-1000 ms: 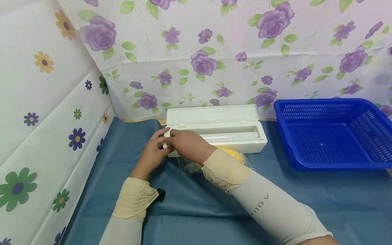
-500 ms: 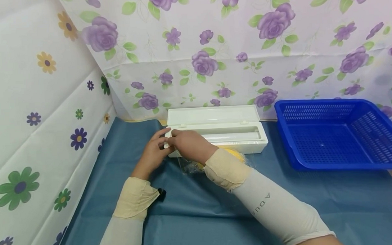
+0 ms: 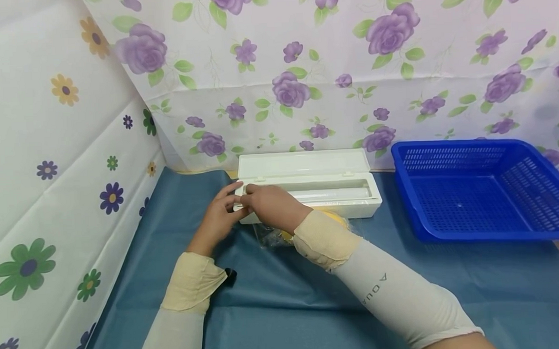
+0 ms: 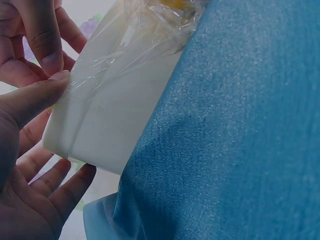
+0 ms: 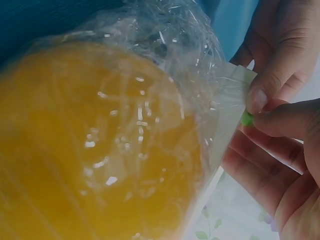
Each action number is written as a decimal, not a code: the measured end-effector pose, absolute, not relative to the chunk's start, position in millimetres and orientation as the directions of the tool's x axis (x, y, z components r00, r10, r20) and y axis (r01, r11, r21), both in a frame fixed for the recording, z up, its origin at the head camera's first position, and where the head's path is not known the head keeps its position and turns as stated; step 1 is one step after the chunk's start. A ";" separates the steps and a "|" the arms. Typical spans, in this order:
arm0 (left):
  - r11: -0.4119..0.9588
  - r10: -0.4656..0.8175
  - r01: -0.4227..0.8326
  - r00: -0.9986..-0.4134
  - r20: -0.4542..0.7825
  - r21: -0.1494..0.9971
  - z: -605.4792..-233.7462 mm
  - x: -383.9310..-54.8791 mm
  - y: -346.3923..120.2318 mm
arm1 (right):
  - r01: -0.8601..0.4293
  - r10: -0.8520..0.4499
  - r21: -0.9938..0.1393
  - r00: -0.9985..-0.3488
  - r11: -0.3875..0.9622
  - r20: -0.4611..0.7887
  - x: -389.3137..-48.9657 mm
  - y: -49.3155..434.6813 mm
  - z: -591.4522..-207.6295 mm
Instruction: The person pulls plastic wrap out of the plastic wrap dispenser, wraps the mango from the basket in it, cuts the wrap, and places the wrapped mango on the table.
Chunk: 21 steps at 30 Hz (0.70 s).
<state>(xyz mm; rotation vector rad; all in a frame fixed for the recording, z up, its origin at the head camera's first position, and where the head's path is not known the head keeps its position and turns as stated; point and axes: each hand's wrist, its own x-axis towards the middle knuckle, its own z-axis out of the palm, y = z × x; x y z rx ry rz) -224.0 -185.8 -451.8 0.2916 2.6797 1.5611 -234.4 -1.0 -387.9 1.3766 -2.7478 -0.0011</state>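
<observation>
A white cling film dispenser stands with its lid raised and a film roll inside. My left hand grips its left end, thumb on the front edge over the film and fingers around the end. My right hand crosses to that same corner, thumb and fingers pinching a small green slider right beside the left thumb. Clear cling film drapes over the dispenser's front. Crumpled film covers a rounded yellow thing, partly hidden behind the right wrist in the head view.
A blue plastic basket stands to the right on the blue-green tablecloth. Flower-printed sheets rise behind and on the left. A fold runs across the cloth in front of the dispenser.
Both hands stay at the dispenser's left corner. The right hand and forearm have shifted very slightly to the right; the dispenser stays in place.
</observation>
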 end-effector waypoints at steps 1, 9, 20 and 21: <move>0.482 0.172 0.146 -0.983 0.070 0.864 -451.8 -223.9 -185.9 | -0.799 -0.798 0.026 -0.599 0.601 0.061 -234.5 -1.1 -387.9; 0.500 0.168 0.142 -0.984 0.065 0.854 -451.0 -223.2 -186.0 | -0.786 -0.784 -0.013 -0.617 0.617 0.068 -234.4 -0.4 -388.8; 0.501 0.165 0.147 -0.984 0.073 0.853 -450.5 -222.4 -185.3 | -0.784 -0.779 -0.024 -0.620 0.621 0.098 -233.9 0.7 -391.0; 0.501 0.166 0.148 -0.983 0.074 0.853 -450.3 -222.3 -185.2 | -0.784 -0.779 -0.023 -0.619 0.620 0.104 -233.8 0.9 -391.1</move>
